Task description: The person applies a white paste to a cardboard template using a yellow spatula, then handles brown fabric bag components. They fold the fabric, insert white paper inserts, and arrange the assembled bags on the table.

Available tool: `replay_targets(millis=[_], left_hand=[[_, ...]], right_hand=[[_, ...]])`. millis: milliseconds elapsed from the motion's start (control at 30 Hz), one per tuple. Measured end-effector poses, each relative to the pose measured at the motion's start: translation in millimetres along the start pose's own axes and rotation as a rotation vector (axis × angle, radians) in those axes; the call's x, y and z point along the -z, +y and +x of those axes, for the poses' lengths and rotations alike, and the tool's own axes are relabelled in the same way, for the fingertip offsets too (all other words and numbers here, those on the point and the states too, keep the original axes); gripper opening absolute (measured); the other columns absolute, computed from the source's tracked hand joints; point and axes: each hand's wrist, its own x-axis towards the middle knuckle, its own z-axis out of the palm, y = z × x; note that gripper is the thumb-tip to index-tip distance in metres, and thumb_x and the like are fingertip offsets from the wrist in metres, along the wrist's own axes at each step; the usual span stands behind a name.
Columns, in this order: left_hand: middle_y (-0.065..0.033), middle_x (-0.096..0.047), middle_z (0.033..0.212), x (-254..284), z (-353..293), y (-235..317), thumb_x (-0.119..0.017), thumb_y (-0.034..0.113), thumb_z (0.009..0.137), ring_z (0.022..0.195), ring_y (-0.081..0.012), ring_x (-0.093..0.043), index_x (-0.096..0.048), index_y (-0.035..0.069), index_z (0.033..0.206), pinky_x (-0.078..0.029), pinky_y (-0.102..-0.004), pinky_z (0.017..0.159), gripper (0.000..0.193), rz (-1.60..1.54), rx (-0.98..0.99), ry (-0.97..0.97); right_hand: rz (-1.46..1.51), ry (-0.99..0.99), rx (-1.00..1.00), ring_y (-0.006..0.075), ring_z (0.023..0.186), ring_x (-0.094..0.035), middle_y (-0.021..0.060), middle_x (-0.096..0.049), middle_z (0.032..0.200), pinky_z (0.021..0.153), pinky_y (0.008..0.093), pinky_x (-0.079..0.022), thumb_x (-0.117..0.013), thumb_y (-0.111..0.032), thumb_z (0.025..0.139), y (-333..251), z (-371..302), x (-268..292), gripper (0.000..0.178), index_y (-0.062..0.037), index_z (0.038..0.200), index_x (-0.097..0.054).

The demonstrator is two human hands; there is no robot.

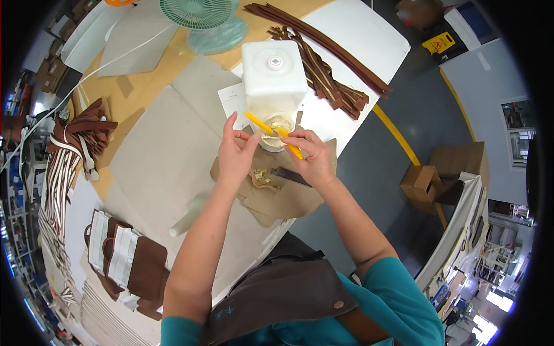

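Observation:
My right hand (311,155) is closed around a slim yellow stick-like tool (295,151), its fingers pinching it near the middle of the bench. A second yellow length (258,123) slants up to the left, beside my left hand; I cannot tell whether the two are one piece. My left hand (236,154) is open, thumb and fingers apart. Beneath the yellow pieces is a round pot (272,144) with cream-coloured, crusty paste. A white plastic canister (274,75) stands just behind it. Nearer me, a dark flat blade (291,176) and pale crumbs (262,177) lie on brown card (259,205).
Brown strips (323,75) lie at the far right of the bench. A green fan (210,23) stands at the back. A translucent bottle (187,218) lies by my left forearm. Brown and white bag parts (130,259) sit at the left. Cardboard boxes (424,187) stand on the floor, right.

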Motion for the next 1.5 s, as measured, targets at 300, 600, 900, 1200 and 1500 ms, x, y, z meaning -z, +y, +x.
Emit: replay_targets(millis=[300, 600, 900, 1200, 1500], left_hand=[[-0.0023, -0.059, 0.091, -20.5, 13.9, 4.6, -0.070, 0.022, 0.091, 0.071, -0.0092, -0.051, -0.065, 0.006, 0.116, -0.046, -0.0259, 0.067, 0.030, 0.059, -0.071, 0.040], [-0.0066, -0.058, 0.099, -19.8, -7.9, 0.3, -0.068, 0.023, 0.093, 0.064, -0.0135, -0.052, -0.064, 0.006, 0.106, -0.047, -0.0292, 0.065, 0.022, 0.043, -0.087, 0.059], [-0.0042, -0.060, 0.103, -20.8, -6.0, 4.0, -0.068, 0.013, 0.091, 0.067, -0.0114, -0.052, -0.057, 0.005, 0.120, -0.048, -0.0280, 0.066, 0.032, -0.018, -0.121, 0.077], [-0.0074, -0.057, 0.113, -18.3, -26.1, -20.2, -0.070, 0.012, 0.090, 0.068, -0.0115, -0.052, -0.050, 0.004, 0.130, -0.046, -0.0273, 0.064, 0.046, -0.031, -0.319, 0.357], [-0.0091, -0.063, 0.106, -32.2, -23.8, -14.1, -0.057, 0.013, 0.095, 0.075, -0.0288, -0.066, -0.060, 0.012, 0.126, -0.052, -0.0410, 0.065, 0.031, 0.543, -0.418, -0.040]], right_hand=[[0.120, 0.135, -0.113, 0.0189, 0.082, -0.067, 0.0076, -0.071, 0.095, 0.074, 0.0290, -0.053, -0.074, -0.003, 0.084, 10.3, 16.1, 4.7, 0.021, -0.0065, 0.104, -0.074], [0.500, 0.230, -0.403, 0.0094, 0.083, -0.067, 0.0046, -0.071, 0.096, 0.077, 0.0236, -0.053, -0.071, -0.008, 0.090, 18.4, 31.6, -2.1, 0.020, -0.0029, 0.110, -0.071], [0.437, 0.203, -0.460, 0.0134, 0.089, -0.067, 0.0071, -0.069, 0.101, 0.080, 0.0250, -0.053, -0.068, -0.005, 0.092, 11.8, 21.2, 2.8, 0.013, -0.0019, 0.105, -0.069], [0.019, 0.071, -0.016, 0.0253, 0.095, -0.066, 0.0107, -0.066, 0.103, 0.080, 0.0313, -0.054, -0.072, 0.003, 0.082, -2.4, -8.5, 3.6, 0.022, -0.0097, 0.100, -0.073], [0.021, 0.059, 0.016, 0.0248, 0.095, -0.067, 0.0101, -0.066, 0.105, 0.080, 0.0313, -0.054, -0.072, 0.005, 0.080, 0.2, -10.9, 1.4, 0.024, -0.0102, 0.099, -0.074]])
